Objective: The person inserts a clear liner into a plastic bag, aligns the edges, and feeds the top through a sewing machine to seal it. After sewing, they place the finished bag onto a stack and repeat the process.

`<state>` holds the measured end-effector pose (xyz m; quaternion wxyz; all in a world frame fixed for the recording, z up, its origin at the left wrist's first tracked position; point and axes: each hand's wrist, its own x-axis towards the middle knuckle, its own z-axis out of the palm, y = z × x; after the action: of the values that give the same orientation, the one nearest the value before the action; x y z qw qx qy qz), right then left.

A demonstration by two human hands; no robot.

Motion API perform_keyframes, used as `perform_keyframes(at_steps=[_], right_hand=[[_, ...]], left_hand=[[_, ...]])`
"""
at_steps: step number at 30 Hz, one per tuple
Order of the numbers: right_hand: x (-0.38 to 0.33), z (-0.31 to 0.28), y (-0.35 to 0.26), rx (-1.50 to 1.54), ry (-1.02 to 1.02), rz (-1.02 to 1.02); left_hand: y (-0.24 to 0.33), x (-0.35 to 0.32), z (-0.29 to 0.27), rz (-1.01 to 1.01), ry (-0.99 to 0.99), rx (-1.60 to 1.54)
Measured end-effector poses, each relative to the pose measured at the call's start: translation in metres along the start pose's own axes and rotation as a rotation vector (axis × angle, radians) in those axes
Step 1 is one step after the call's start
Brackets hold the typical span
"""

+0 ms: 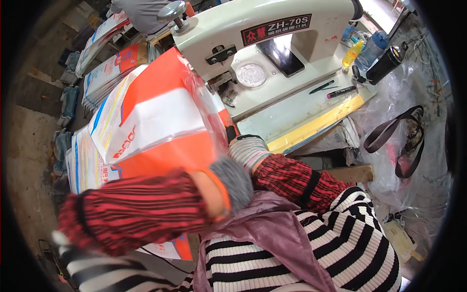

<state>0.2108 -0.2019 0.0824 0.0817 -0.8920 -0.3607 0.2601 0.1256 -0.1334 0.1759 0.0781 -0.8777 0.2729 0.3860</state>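
An orange and white woven bag [170,112] with a loose clear film edge lies to the left of a cream sewing machine [209,34], its right edge by the needle area. My right hand [249,150], in a striped glove with dark fingertips, is closed at that edge, just below the machine's working head. My left hand [232,184], in a fuzzy grey glove with an orange cuff, is bent in over the bag's near edge. It is smeared by motion and its fingers are hidden.
Several stacks of printed bags [104,75] lie at the left and far left. On the machine's bed are a phone [282,57], a round clear dish [251,75] and a marker [342,92]. Bottles [372,51] and a black flask [386,64] stand at right, above a dark strap [396,138].
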Motion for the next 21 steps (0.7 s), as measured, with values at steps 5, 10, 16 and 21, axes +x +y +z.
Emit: perform_keyframes(at_steps=[5, 10, 16, 21], right_hand=[[0.019, -0.062, -0.004, -0.088, -0.039, -0.053], [0.045, -0.004, 0.010, 0.144, 0.151, -0.115], [-0.006, -0.008, 0.015, 0.124, 0.144, -0.061], [0.034, -0.022, 0.000, 0.053, 0.116, -0.038]], left_hand=[[-0.014, -0.003, 0.027, 0.101, 0.280, 0.234], [0.021, 0.012, -0.008, 0.238, 0.149, -0.055], [0.021, 0.006, -0.011, 0.186, 0.097, 0.060], [-0.036, -0.051, -0.047, 0.173, 0.333, 0.102]])
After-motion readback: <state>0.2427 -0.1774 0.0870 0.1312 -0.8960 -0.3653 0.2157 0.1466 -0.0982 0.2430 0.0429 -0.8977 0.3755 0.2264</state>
